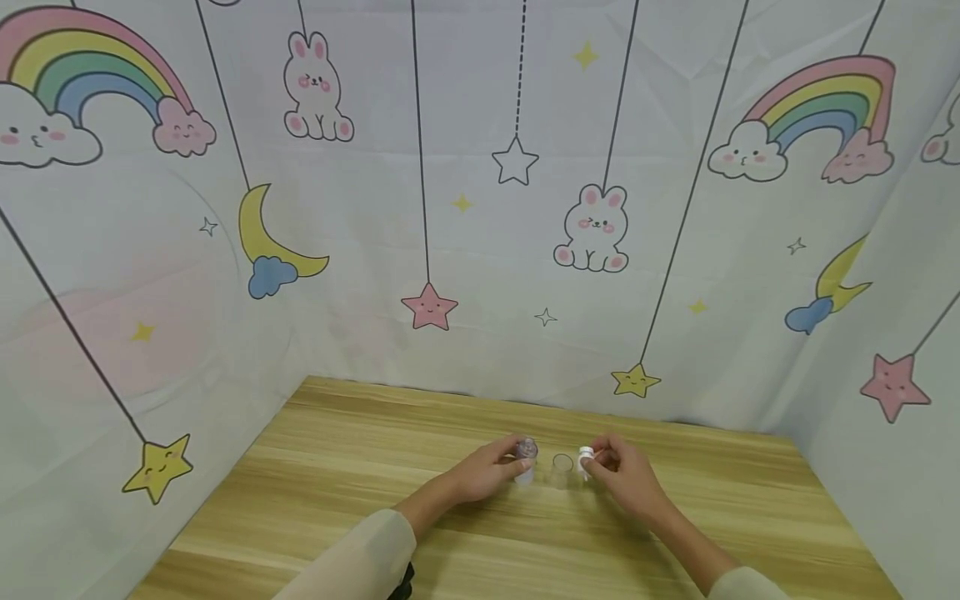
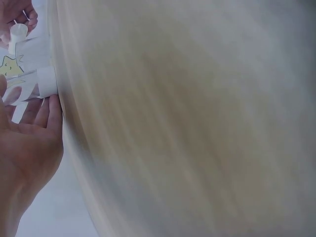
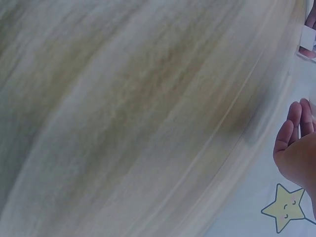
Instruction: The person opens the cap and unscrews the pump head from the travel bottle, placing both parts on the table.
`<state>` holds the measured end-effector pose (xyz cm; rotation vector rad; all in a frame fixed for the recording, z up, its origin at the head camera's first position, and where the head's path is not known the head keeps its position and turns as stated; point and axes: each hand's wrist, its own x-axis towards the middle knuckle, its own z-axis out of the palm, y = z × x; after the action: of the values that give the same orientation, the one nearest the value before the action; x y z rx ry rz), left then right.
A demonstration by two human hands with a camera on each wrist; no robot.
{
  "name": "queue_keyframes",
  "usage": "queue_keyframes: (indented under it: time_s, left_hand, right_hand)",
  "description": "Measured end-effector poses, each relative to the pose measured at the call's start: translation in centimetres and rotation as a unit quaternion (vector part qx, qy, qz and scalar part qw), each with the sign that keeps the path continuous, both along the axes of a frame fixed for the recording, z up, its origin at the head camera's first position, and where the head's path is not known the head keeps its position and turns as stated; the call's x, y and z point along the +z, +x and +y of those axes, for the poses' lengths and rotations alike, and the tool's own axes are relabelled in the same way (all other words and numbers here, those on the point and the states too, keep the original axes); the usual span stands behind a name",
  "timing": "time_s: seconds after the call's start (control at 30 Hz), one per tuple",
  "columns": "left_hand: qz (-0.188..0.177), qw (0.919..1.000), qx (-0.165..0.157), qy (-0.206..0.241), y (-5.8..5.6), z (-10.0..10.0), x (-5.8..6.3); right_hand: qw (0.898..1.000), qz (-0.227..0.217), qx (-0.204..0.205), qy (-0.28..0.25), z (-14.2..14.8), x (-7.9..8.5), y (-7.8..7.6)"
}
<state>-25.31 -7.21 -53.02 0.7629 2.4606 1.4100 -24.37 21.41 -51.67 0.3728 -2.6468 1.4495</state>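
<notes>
My left hand (image 1: 486,471) grips a small clear container (image 1: 527,450) between fingers and thumb. Its white end (image 2: 47,81) is down against the tabletop in the left wrist view. A clear, open-rimmed cup (image 1: 562,473) stands between the two hands, touched by neither. To the right of it, my right hand (image 1: 628,475) pinches a small white piece with a round top (image 1: 586,454), held slightly above the table; its exact kind is unclear. In the right wrist view, the right hand (image 3: 298,140) shows only in part at the edge, and what it holds is mostly cut off.
The hands work over a wood-grain table (image 1: 360,450). Behind and beside it hangs a white cloth (image 1: 360,342) printed with rabbits, stars, moons and rainbows. The table's back edge lies a short way beyond the cup.
</notes>
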Motion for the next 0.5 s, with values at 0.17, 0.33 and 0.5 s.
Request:
queue_keyframes:
  time_s: [0.17, 0.33, 0.5]
  left_hand:
    - [-0.002, 1.0000, -0.001, -0.001, 0.0, 0.0, 0.0]
    - [-0.004, 1.0000, 0.002, -0.003, -0.1, 0.0, -0.1]
    - [-0.009, 0.9999, 0.005, -0.004, -0.1, 0.1, -0.1]
  right_hand:
    - [1.000, -0.005, 0.000, 0.001, 0.2, -0.2, -0.1]
    - [1.000, -0.014, 0.002, -0.004, 0.3, -0.6, -0.3]
    - [1.000, -0.026, 0.008, -0.005, 0.5, -1.0, -0.3]
